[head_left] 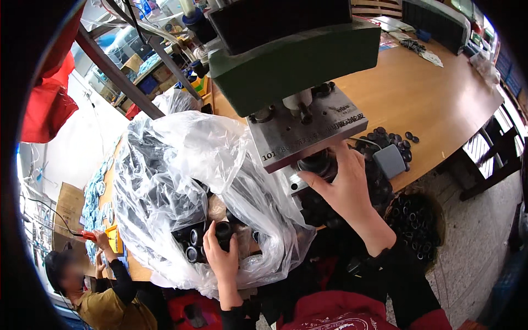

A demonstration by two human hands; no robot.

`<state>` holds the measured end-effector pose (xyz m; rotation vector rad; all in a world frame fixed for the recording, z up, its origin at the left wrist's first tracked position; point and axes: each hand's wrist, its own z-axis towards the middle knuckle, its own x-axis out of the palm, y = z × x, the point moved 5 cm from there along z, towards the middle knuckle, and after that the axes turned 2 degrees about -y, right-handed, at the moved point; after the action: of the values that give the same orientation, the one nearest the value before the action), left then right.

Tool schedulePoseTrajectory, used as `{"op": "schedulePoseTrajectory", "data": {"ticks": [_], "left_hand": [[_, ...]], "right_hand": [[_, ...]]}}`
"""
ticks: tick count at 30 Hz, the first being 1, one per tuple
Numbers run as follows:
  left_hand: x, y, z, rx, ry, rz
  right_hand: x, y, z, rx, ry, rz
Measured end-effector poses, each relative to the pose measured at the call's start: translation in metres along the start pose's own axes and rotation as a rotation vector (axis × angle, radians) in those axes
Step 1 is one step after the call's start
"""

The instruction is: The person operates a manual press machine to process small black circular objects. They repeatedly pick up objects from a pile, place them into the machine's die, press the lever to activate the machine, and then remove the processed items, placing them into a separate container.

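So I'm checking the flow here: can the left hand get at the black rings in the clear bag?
Probably yes: the left hand is already inside the open clear plastic bag, fingers on a black ring, with nothing covering the others.

By the left hand (pixel 223 256), a crinkled glossy clear plastic bag (pixel 181 165); above the right hand (pixel 344 184), a matt grey metal plate (pixel 308 132) (scuffed), on smooth wooden table (pixel 434 93).

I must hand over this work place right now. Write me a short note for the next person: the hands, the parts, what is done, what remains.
Left hand: inside the clear plastic bag, gripping a black round part.
Right hand: at the press die, fingers on a black part under the grey plate.
Loose black parts lie on the wooden table; more fill a container by the right forearm.
Done count: cannot tell. Bag still holds parts.
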<state>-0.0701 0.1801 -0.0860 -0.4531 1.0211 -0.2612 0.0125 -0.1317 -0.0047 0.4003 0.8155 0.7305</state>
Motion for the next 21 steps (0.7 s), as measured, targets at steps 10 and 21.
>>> {"op": "schedulePoseTrajectory", "data": {"ticks": [10,21], "left_hand": [[0.003,0.001,-0.002,0.028,0.006,0.023],[-0.053,-0.067,-0.003,0.151,-0.181,-0.301]], "right_hand": [[0.004,-0.007,-0.006,0.059,-0.079,0.195],[-0.015,-0.006,-0.013,-0.031,-0.127,0.069]]}}
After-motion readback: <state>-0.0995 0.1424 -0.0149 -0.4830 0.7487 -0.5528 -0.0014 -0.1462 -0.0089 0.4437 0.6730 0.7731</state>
